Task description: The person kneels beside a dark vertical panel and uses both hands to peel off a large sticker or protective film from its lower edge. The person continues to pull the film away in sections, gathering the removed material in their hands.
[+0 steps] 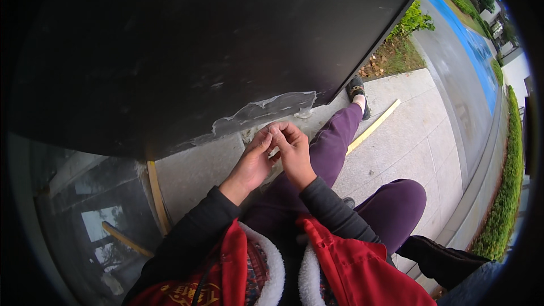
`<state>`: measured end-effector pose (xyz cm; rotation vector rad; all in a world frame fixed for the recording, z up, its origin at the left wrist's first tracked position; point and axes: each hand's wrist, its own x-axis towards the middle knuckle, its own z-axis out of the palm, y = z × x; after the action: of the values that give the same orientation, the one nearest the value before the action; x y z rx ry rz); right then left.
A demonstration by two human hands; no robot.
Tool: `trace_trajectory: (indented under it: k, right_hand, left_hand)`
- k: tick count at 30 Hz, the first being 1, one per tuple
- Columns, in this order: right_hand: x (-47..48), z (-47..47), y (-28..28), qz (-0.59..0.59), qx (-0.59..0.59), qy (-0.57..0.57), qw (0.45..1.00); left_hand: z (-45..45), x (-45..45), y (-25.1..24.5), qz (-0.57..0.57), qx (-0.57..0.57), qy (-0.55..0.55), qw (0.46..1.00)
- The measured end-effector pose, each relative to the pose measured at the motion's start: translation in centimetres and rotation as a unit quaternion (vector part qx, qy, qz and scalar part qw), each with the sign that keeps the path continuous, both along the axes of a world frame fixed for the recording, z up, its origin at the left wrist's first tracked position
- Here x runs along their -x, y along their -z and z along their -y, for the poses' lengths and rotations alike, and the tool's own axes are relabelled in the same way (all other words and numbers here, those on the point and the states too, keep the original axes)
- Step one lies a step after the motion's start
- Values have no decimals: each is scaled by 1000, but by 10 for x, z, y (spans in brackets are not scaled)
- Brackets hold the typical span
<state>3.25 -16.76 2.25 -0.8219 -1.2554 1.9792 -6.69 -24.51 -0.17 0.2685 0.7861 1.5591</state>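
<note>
My left hand [250,168] and my right hand [295,153] meet in front of me, thumbs and fingertips pressed together. Any small thing pinched between them is too small to make out. Just beyond my fingers, a torn strip of clear plastic film [267,112] hangs along the lower edge of a large dark panel [204,51]. Pale smudges and scuffs mark the panel's face. Whitish crumbly material lies at the panel's foot, partly hidden by my hands.
A pale wooden strip [374,127] lies on the stone paving [408,153] beside my extended leg [331,140]. Another wooden strip [157,195] runs along the reflective dark surface [80,238] at left. Grass and shrubs [410,21] grow past the panel's edge. Dark cloth [442,259] appears at lower right.
</note>
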Motion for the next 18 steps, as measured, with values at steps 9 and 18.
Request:
trace_trajectory:
  k: [9,18]
  right_hand:
    - [-15,-4,-12,-76,26,-44,996]
    - [-21,-8,-8,-104,60,-53,991]
  left_hand:
    - [-9,13,-14,-132,-44,-63,988]
    - [-10,15,-22,-269,-40,-79,959]
